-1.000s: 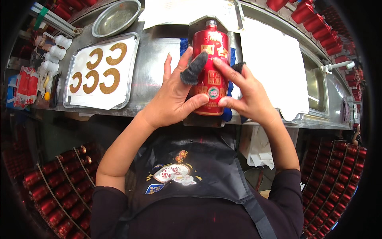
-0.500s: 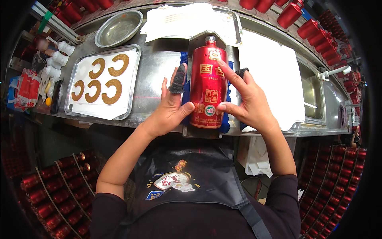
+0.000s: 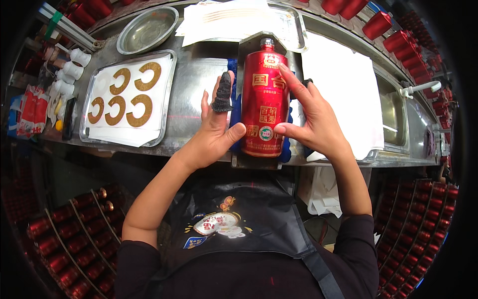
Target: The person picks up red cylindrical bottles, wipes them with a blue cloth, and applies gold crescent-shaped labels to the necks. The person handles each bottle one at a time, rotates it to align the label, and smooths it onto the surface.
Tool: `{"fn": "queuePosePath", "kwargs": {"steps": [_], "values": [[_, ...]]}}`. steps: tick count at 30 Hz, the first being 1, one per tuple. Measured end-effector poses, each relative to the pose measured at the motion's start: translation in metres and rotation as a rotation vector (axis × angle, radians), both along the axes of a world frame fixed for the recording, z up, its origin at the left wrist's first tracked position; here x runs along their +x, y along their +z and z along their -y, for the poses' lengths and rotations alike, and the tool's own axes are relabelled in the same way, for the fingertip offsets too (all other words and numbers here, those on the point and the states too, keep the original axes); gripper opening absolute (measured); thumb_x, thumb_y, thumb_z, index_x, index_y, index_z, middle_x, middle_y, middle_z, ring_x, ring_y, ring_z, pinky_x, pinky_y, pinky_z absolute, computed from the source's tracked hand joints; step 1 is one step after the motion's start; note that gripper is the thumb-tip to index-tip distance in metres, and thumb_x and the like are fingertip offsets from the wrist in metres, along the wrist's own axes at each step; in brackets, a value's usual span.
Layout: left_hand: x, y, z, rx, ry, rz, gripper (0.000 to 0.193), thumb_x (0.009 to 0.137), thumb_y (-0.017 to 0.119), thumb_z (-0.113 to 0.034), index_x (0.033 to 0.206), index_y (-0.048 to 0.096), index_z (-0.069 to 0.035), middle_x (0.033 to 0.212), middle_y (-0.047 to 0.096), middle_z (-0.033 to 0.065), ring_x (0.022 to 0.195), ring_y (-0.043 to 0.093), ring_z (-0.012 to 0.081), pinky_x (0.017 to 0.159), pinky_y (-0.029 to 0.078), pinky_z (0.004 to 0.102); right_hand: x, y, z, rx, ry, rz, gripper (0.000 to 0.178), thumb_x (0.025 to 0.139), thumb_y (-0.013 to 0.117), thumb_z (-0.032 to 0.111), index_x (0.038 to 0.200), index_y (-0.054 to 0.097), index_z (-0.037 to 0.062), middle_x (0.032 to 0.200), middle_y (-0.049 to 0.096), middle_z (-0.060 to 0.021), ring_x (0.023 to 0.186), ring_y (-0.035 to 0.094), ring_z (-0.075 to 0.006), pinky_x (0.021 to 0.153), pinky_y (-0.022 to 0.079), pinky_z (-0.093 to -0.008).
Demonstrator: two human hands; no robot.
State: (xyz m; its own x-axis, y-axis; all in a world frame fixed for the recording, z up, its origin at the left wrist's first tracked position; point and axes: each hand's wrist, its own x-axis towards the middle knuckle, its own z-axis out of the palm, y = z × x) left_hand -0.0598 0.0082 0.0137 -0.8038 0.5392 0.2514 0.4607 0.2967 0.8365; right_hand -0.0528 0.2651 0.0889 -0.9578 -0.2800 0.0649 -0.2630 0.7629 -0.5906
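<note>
A dark apron [image 3: 264, 214] with a printed patch covers the person's front. Racks of red bottles stand low on both sides, one at the left [image 3: 74, 244], another at the right [image 3: 418, 234]. A white bin [image 3: 314, 187] with paper in it sits under the near edge of the metal table [image 3: 191, 99].

Over that edge come the two bare hands. The left hand [image 3: 206, 139] is spread, thumb tip just beside the lower left edge of a red bottle [image 3: 266, 99]; whether it touches, I cannot tell. A dark knitted sleeve [image 3: 222, 92] wraps one of its raised fingers. The right hand [image 3: 321, 124] is also spread — its thumb and forefinger reach over the bottle's right side, pinching nothing. The bottle lies between them on a metal support, label up, neck pointing away from the person, with blue material [image 3: 285, 153] showing beside it.

To the left, a metal tray [image 3: 173, 67] carries five gold open rings [image 3: 149, 110] on white paper. To the right lie white sheets [image 3: 343, 94], and past them a sink [image 3: 396, 117] with a white tap [image 3: 420, 88].

Farther back are a metal bowl [image 3: 148, 31] and a paper-laden tray [image 3: 300, 31]; more red bottles [image 3: 377, 26] line the far side.
</note>
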Motion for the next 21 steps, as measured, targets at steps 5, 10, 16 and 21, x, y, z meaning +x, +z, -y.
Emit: {"fn": "queuePosePath", "kwargs": {"steps": [5,10,16,21], "values": [[0.001,0.016,-0.006,-0.059,-0.057,-0.135,0.083,0.096,0.058,-0.047,0.16,0.016,-0.015,0.167,0.017,0.0113,0.155,0.001,0.0313,0.117,-0.008,0.0593,0.006,0.005,0.002,0.03,0.025,0.024,0.101,0.069,0.08,0.064,0.155,0.039,0.029,0.086,0.046,-0.0109,0.076,0.053,-0.0269,0.073,0.046,-0.0382],[0.001,0.029,-0.009,-0.065,-0.07,-0.123,0.082,0.096,0.059,-0.045,0.16,0.018,-0.014,0.166,0.02,0.0118,0.155,0.004,0.0316,0.117,-0.007,0.0609,0.008,0.008,0.003,0.044,0.04,0.024,0.1,0.07,0.08,0.062,0.155,0.038,0.0308,0.084,0.043,-0.0104,0.072,0.051,-0.0264,0.068,0.044,-0.038],[0.004,0.033,-0.01,-0.056,-0.059,-0.124,0.08,0.096,0.059,-0.043,0.159,0.02,-0.012,0.165,0.022,0.0123,0.155,0.006,0.0329,0.117,-0.007,0.0612,0.011,0.014,0.003,0.041,0.038,0.052,0.092,0.075,0.076,0.063,0.154,0.037,0.0345,0.087,0.048,-0.0139,0.073,0.057,-0.0309,0.067,0.048,-0.0404],[0.004,0.031,-0.014,-0.079,-0.061,-0.13,0.079,0.096,0.06,-0.043,0.158,0.022,-0.012,0.165,0.023,0.0119,0.154,0.007,0.0334,0.117,-0.006,0.0619,0.009,0.016,0.005,0.072,0.033,0.037,0.096,0.072,0.079,0.06,0.155,0.038,0.0304,0.083,0.045,-0.0103,0.07,0.053,-0.0264,0.065,0.045,-0.0381]]}}
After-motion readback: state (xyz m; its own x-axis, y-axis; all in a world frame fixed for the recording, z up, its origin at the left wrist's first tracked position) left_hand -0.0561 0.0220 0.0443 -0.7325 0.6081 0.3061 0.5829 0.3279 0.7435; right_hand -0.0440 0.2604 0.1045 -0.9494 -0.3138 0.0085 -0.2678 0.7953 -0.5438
